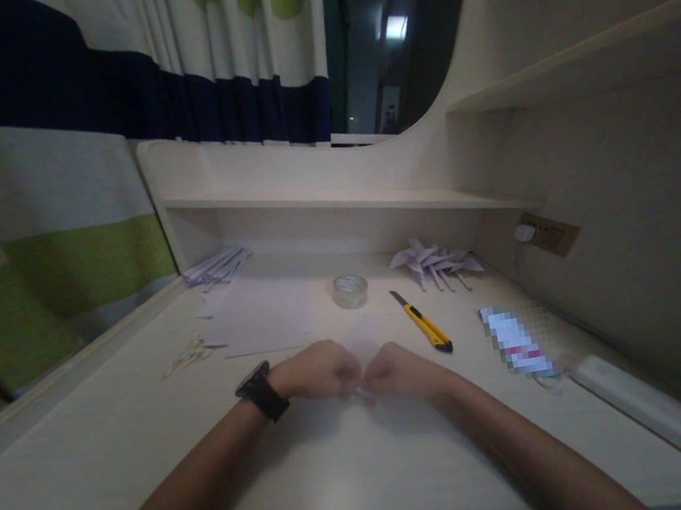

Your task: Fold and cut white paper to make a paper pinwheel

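Observation:
My left hand (317,370), with a black watch (261,392) on the wrist, and my right hand (399,371) meet over the middle of the pale desk (118,449). Both hands pinch a small white piece of paper (361,340) that rises between the fingertips; most of it is hidden by the fingers. A sheet of white paper (263,316) lies just beyond my left hand.
A roll of clear tape (350,290) and a yellow utility knife (422,321) lie behind my hands. Folded paper pieces (434,261) sit at the back right, paper strips (215,267) at back left, scraps (191,354) left. A white power strip (661,415) lies right.

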Available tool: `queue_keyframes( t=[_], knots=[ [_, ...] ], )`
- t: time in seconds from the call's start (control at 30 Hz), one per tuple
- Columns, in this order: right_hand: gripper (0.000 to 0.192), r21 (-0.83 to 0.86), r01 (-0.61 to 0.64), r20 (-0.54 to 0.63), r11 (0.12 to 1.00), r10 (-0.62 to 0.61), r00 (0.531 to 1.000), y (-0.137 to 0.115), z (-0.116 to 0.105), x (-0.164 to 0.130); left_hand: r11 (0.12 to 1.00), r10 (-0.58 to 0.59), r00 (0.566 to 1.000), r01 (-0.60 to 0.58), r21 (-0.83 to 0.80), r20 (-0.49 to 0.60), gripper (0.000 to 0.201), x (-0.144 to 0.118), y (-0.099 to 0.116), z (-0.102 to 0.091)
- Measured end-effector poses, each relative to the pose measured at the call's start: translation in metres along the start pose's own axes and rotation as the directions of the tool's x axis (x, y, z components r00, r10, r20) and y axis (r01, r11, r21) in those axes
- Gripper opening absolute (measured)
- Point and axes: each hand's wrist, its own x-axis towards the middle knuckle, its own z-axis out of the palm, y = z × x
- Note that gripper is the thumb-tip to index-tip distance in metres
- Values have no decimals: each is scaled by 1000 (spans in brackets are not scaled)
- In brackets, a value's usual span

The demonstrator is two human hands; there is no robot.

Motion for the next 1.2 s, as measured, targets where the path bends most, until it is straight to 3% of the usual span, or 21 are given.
queue_keyframes(
  t=[0.3, 0.53, 0.8, 0.97, 1.1, 1.2],
  knots=[
    [23, 10, -42, 69, 999, 41, 997, -10, -22, -12, 999, 27, 999, -25, 46, -33, 16, 1, 4, -2],
    [26, -45, 11, -21, 999, -12, 1000, -9, -19, -9, 995, -37, 994, 45, 87, -100, 14, 1, 2, -3],
    [25, 128, 11, -76, 992, -1, 997, -6, -2, 1, 998, -3, 993, 10, 63, -116, 15, 1, 5, -4],
    [22, 159, -45, -69, 986, 56, 996, -1, -11, -4, 997, -23, 994, 31, 69, -106, 16, -2, 0, -9],
    [19, 90, -139, -149, 986, 151, 977, 7, -26, -9, 993, -66, 990, 77, 91, -124, 17, -6, -8, -17],
    [21, 100, -79, -236, 992, 101, 967, 8, -24, -7, 993, -77, 990, 88, 84, -119, 17, -5, -10, -17]
  ],
)
